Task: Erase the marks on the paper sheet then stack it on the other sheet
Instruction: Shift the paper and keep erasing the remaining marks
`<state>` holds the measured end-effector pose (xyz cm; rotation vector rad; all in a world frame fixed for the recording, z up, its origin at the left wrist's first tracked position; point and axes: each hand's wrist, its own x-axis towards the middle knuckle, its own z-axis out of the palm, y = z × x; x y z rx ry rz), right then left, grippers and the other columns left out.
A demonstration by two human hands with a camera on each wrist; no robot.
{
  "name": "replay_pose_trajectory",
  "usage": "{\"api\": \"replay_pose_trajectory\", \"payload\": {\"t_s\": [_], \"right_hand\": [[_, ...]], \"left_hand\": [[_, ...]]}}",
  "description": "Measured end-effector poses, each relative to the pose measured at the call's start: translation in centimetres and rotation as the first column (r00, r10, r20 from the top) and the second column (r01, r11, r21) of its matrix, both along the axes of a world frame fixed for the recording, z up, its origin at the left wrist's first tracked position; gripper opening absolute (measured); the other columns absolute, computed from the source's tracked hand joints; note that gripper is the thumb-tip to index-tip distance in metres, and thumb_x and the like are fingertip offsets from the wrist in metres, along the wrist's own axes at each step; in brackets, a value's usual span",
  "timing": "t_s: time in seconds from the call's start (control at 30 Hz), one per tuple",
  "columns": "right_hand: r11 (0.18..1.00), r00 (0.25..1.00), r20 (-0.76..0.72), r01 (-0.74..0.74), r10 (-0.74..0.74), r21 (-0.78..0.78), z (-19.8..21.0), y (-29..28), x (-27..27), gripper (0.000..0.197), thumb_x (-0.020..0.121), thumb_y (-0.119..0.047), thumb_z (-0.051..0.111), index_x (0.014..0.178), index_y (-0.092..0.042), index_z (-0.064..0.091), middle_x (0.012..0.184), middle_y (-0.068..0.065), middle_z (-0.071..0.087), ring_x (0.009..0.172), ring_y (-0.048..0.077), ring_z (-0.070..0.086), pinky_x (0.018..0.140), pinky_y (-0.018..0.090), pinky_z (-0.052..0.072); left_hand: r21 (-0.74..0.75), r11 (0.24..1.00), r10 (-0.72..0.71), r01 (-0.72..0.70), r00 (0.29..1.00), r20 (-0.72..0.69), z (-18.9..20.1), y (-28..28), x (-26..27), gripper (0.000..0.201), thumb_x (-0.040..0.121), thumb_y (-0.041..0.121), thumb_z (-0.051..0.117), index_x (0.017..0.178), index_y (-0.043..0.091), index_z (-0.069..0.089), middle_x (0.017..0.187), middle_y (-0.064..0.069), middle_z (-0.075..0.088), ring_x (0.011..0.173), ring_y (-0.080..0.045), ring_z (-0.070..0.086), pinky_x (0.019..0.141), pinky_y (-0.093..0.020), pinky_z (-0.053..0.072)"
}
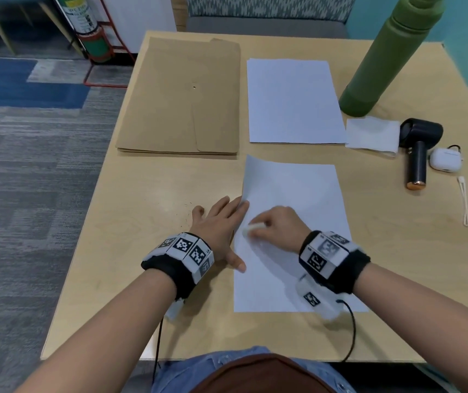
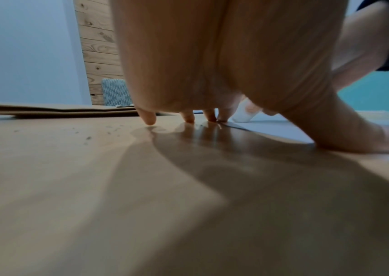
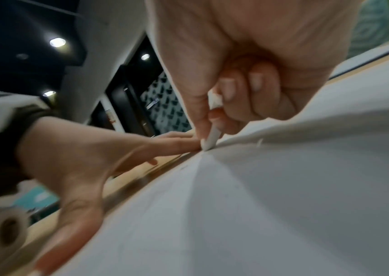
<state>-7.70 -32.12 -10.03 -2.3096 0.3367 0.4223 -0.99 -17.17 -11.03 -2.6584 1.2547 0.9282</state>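
Note:
A white paper sheet (image 1: pixel 292 222) lies in front of me on the table, its far left corner curled up. My right hand (image 1: pixel 278 225) pinches a small white eraser (image 1: pixel 251 229) and presses its tip (image 3: pixel 208 142) on the sheet near the left edge. My left hand (image 1: pixel 221 225) lies flat with spread fingers (image 2: pixel 149 117), holding down the sheet's left edge with its thumb (image 1: pixel 237 262) and forefinger. A second, clean white sheet (image 1: pixel 293 100) lies farther back. Any marks on the near sheet are too faint to make out.
A stack of brown envelopes (image 1: pixel 181 97) lies at the back left. A tall green bottle (image 1: pixel 389 55), a folded tissue (image 1: pixel 373 134), a black handheld fan (image 1: pixel 417 148), a white earbud case (image 1: pixel 445 160) and a thin strap (image 1: pixel 464 199) sit to the right. Eraser crumbs (image 2: pixel 87 138) dot the wood.

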Motion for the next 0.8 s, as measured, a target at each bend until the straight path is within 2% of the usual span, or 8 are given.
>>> {"api": "replay_pose_trajectory", "payload": {"t_s": [0.13, 0.23, 0.3, 0.37, 0.47, 0.57, 0.7, 0.8], "right_hand": [[0.963, 0.957, 0.105, 0.266, -0.27, 0.054, -0.4, -0.5, 1.3, 0.025, 0.083, -0.025, 0.064, 0.102, -0.012, 0.072, 0.082, -0.001, 0.068, 0.067, 0.003, 0.051, 0.055, 0.005, 0.036], [0.993, 0.992, 0.051, 0.112, -0.114, 0.042, -0.5, 0.4, -0.8, 0.026, 0.084, -0.028, 0.062, 0.103, -0.013, 0.072, 0.094, 0.004, 0.071, 0.068, 0.003, 0.05, 0.059, 0.003, 0.034], [0.997, 0.999, -0.017, 0.035, -0.034, 0.071, -0.3, 0.8, -2.1, 0.023, 0.084, -0.03, 0.063, 0.095, -0.012, 0.073, 0.086, 0.005, 0.071, 0.064, 0.005, 0.052, 0.063, 0.014, 0.038], [0.996, 0.998, -0.066, 0.028, -0.023, 0.085, -0.1, 0.6, -2.0, 0.022, 0.082, -0.033, 0.064, 0.091, -0.015, 0.074, 0.089, 0.007, 0.072, 0.078, 0.014, 0.061, 0.071, 0.023, 0.042], [0.981, 0.982, -0.015, 0.189, -0.188, 0.034, 0.0, -0.6, 0.2, 0.026, 0.082, -0.03, 0.064, 0.102, -0.016, 0.071, 0.108, 0.004, 0.07, 0.103, 0.017, 0.06, 0.079, 0.018, 0.037], [0.913, 0.909, 0.083, 0.402, -0.407, 0.073, 0.1, -0.6, 1.3, 0.023, 0.083, -0.025, 0.062, 0.096, -0.009, 0.072, 0.105, 0.009, 0.071, 0.101, 0.022, 0.061, 0.079, 0.02, 0.041], [0.989, 0.99, 0.01, 0.144, -0.144, 0.038, -0.5, 1.5, -0.5, 0.024, 0.085, -0.025, 0.059, 0.102, -0.012, 0.071, 0.104, 0.006, 0.072, 0.085, 0.011, 0.057, 0.07, 0.016, 0.034], [0.977, 0.977, 0.003, 0.214, -0.214, 0.021, -0.3, 0.2, 0.2, 0.028, 0.084, -0.027, 0.061, 0.107, -0.013, 0.069, 0.111, 0.005, 0.069, 0.102, 0.016, 0.06, 0.078, 0.015, 0.033]], "left_hand": [[0.016, 1.0, 0.023, -0.023, 1.0, -0.015, 0.2, -0.1, -0.1, 0.133, 0.057, 0.066, 0.075, 0.15, 0.027, -0.012, 0.156, 0.003, -0.023, 0.144, -0.02, -0.018, 0.11, -0.058, 0.004], [0.023, 1.0, 0.016, -0.015, 1.0, -0.016, 0.1, -0.2, 0.0, 0.137, 0.053, 0.071, 0.073, 0.15, 0.027, -0.013, 0.148, -0.002, -0.041, 0.139, -0.027, -0.032, 0.108, -0.062, -0.006], [0.025, 1.0, -0.009, 0.01, 1.0, -0.021, 0.0, -0.2, 0.1, 0.137, 0.054, 0.072, 0.072, 0.15, 0.024, -0.014, 0.15, 0.002, -0.038, 0.138, -0.027, -0.033, 0.107, -0.063, -0.012], [0.019, 1.0, -0.017, 0.017, 0.999, -0.04, -0.2, -0.1, 0.2, 0.136, 0.056, 0.07, 0.072, 0.149, 0.023, -0.016, 0.153, 0.007, -0.031, 0.14, -0.024, -0.03, 0.107, -0.062, -0.015], [0.003, 1.0, -0.002, 0.003, 0.998, -0.056, -0.4, -0.1, 0.4, 0.138, 0.056, 0.068, 0.074, 0.149, 0.022, -0.018, 0.155, 0.01, -0.026, 0.142, -0.02, -0.025, 0.108, -0.061, -0.014], [0.011, 1.0, -0.005, 0.006, 0.998, -0.07, -0.6, -0.1, 0.5, 0.142, 0.054, 0.069, 0.074, 0.147, 0.021, -0.021, 0.154, 0.01, -0.026, 0.143, -0.018, -0.024, 0.109, -0.063, -0.013], [0.005, 1.0, -0.002, 0.003, 0.996, -0.09, -0.6, -0.1, 0.5, 0.141, 0.055, 0.069, 0.074, 0.148, 0.02, -0.021, 0.155, 0.009, -0.027, 0.143, -0.019, -0.024, 0.108, -0.064, -0.013], [0.008, 1.0, -0.007, 0.008, 0.996, -0.085, -0.5, -0.2, 0.5, 0.142, 0.055, 0.069, 0.074, 0.147, 0.021, -0.022, 0.154, 0.009, -0.027, 0.143, -0.019, -0.024, 0.108, -0.064, -0.012]]}}
